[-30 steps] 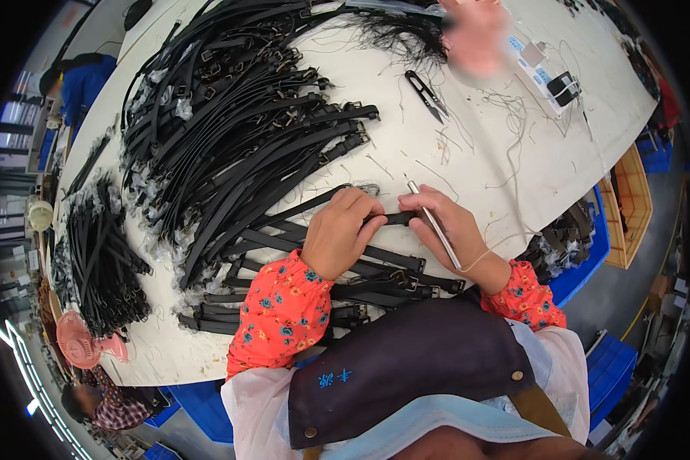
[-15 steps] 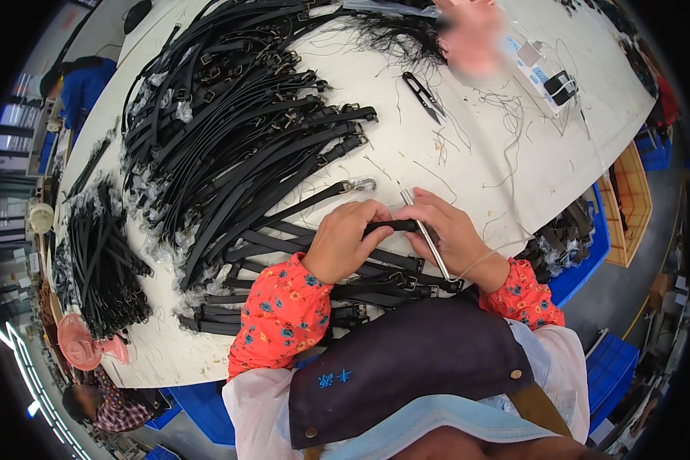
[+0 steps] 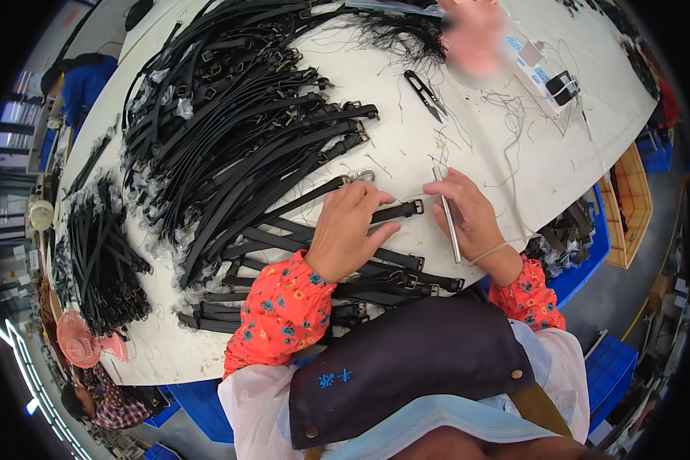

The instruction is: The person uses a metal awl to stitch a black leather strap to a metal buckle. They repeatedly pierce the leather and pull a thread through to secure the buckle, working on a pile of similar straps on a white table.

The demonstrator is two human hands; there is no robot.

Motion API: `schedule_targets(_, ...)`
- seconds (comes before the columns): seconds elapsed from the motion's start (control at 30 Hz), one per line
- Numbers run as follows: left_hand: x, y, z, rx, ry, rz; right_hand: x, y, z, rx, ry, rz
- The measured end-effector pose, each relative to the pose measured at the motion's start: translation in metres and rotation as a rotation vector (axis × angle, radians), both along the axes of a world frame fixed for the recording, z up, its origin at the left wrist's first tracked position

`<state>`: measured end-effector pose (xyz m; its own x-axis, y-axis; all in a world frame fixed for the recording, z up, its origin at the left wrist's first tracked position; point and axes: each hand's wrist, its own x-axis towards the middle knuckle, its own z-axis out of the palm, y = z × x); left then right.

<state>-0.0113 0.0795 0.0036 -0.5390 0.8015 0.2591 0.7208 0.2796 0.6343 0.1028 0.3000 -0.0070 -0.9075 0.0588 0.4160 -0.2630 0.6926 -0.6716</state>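
My left hand [image 3: 350, 230] is over a black strap [image 3: 387, 215], thumb and fingers apart. The strap's small metal buckle [image 3: 416, 208] points toward my other hand, and part of its length is hidden under my fingers. My right hand [image 3: 471, 218] grips a slim silver pen-shaped tool [image 3: 448, 222], tilted, with a thin pale cord near its lower end. A gap separates the tool from the buckle. More black buckled straps [image 3: 395, 274] lie below and left of my hands.
A large heap of black straps [image 3: 230, 130] covers the table's left half. Black thread snips [image 3: 424, 93] and a white power strip [image 3: 540, 77] lie beyond my hands. A pink fan [image 3: 78, 337] stands at the left edge; a blue bin [image 3: 602, 230] is at right.
My left fingers have loosened from the strap, and its buckle now shows. My right hand has drawn away to the right with the silver tool, off the strap's end.
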Motion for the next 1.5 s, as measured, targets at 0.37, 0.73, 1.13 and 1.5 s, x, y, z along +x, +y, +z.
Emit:
schedule_targets(0.37,0.001,0.010,-0.015,-0.012,-0.183,0.109,0.006,-0.023,0.005,-0.994,-0.147,0.045)
schedule_targets(0.73,-0.005,-0.002,0.003,-0.034,-0.539,0.111,0.012,-0.031,0.006,-0.841,-0.412,0.097)
schedule_targets(1.13,-0.010,-0.009,0.002,0.003,-0.604,0.012,0.012,-0.033,-0.002,-0.739,-0.378,0.135)
schedule_targets(1.5,-0.022,-0.017,0.001,0.046,-0.566,-0.081,0.012,-0.032,0.000,-0.716,-0.399,0.116)
